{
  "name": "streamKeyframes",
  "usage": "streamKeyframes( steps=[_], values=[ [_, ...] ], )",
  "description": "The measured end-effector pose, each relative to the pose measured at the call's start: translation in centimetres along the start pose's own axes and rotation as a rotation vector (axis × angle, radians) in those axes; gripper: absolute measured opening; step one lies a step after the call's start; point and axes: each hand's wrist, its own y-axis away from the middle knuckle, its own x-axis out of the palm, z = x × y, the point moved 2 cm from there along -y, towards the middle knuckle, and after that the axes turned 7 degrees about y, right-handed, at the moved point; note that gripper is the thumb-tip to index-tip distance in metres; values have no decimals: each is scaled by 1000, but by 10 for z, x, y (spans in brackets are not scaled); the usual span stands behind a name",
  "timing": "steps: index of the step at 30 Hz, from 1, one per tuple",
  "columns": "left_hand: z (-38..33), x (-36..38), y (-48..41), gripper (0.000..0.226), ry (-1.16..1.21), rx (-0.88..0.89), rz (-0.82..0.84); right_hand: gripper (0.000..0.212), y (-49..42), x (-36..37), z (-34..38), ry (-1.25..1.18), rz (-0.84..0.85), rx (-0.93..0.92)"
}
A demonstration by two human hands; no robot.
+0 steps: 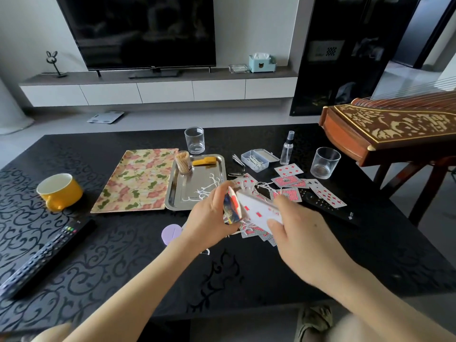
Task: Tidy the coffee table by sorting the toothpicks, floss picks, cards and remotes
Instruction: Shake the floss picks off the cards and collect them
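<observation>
By my reading, the sorting is part way through. The toothpicks (183, 162) stand in their jar at the far left corner of the tray (187, 190), so that lot looks done. Some floss picks (206, 189) lie in the tray's near right part, and others sit in the open box (255, 161) just right of the tray. A few more are tangled among the cards off its near right corner and are yet to be gathered. Just in front of that corner the left hand (209, 218) is curled round a stack (230, 208) of cards, and the right hand (298, 228) pinches a few face-up cards (259, 212) beside it. Loose cards (288, 170) lie spread right of the tray, some over a dark remote (330, 208). The other remote (42, 257) lies well left of the tray, nearer the person, and looks unsorted.
</observation>
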Motion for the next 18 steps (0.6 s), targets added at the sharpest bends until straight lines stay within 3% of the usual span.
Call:
streamKeyframes(
  steps=[4,8,12,18],
  values=[
    [-1,-1,5,77,13,139,-95,52,16,7,24,185,25,-134],
    [3,-4,5,76,121,93,-192,46,21,16,30,169,68,-108],
    [3,-7,5,81,138,65,-179,17,13,-1,23,17,-11,-62],
    [-2,-6,0,82,79,13,-164,25,-4,-2,24,-8,-100,-118]
  ],
)
